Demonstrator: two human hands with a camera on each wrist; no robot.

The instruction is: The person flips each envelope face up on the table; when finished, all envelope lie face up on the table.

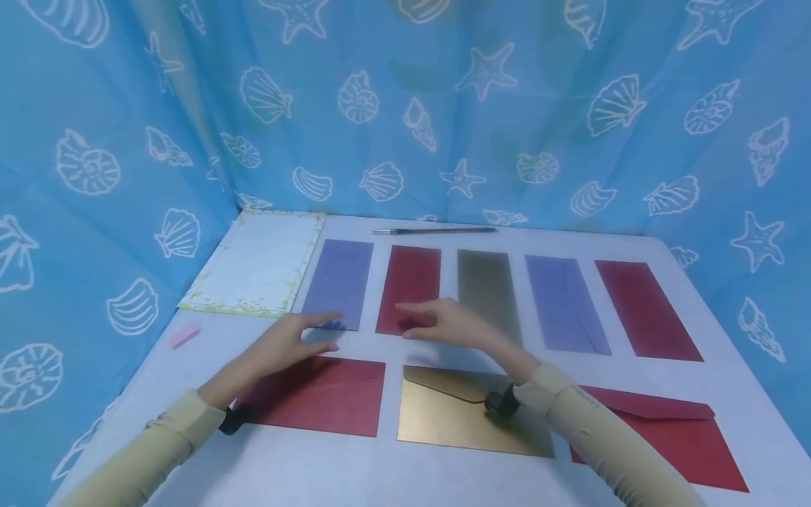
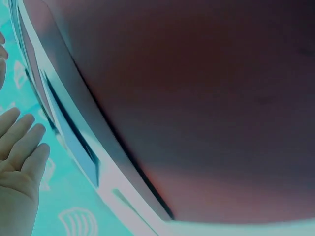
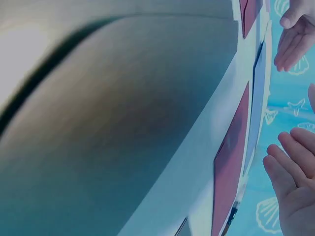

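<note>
Both hands hover over a white table among coloured envelopes, fingers extended and holding nothing. My left hand (image 1: 281, 343) is between the left purple envelope (image 1: 338, 278) and the front red envelope (image 1: 336, 405). Over the lower part of a back-row red envelope (image 1: 412, 271) reaches my right hand (image 1: 459, 322), its wrist above the gold envelope (image 1: 437, 419). Straight fingers show on the left hand (image 2: 19, 167) in the left wrist view and on the right hand (image 3: 295, 187) in the right wrist view. Whether either hand touches an envelope is hard to tell.
Farther right in the back row lie an olive-gold envelope (image 1: 484, 282), another purple one (image 1: 567, 303) and another red one (image 1: 649, 310). A third red envelope (image 1: 690, 447) is at front right. Bordered paper (image 1: 260, 260), a pink eraser-like block (image 1: 184, 336) and a pen (image 1: 437, 231) lie around them.
</note>
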